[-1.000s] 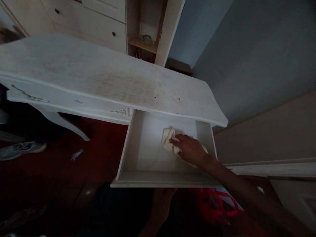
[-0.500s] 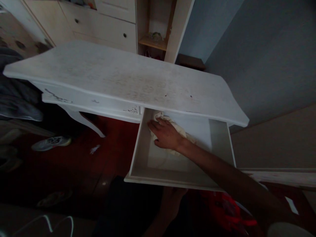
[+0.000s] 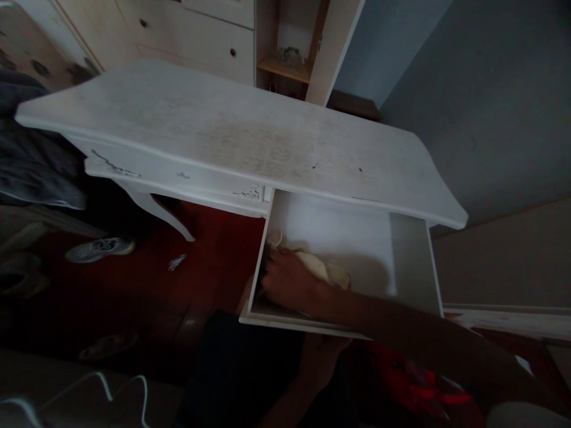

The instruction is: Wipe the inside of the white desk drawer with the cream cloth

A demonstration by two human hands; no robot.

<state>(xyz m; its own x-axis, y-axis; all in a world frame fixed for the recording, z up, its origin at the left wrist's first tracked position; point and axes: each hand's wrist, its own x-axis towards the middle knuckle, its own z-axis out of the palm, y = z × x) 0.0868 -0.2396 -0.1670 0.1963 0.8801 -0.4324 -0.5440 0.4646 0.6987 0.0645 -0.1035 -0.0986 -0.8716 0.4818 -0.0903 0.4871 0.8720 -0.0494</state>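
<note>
My right hand point(image 3: 292, 282) is down inside the pulled-out drawer point(image 3: 343, 324), in its front left corner. Its fingers are closed on a cream cloth point(image 3: 319, 267), which bunches up behind the hand and against the drawer floor. Part of the cloth and the fingertips are hidden by the hand and shadow. Below the drawer front, my left hand point(image 3: 319, 356) holds the lower edge from underneath, its fingers partly out of sight. The drawer belongs to a white desk point(image 3: 200, 113) with a smudged, worn top.
A second desk drawer point(image 3: 178, 172) is closed at the left. On the red-brown floor lie a sneaker point(image 3: 100, 249) and a small pale scrap point(image 3: 176, 262). Behind the desk stands a white cabinet point(image 3: 200, 44); a red item point(image 3: 410, 380) lies beneath my right arm.
My right hand has moved with the cloth from the back left of the drawer towards its front left corner. My left hand stays under the drawer front. The view has shifted slightly.
</note>
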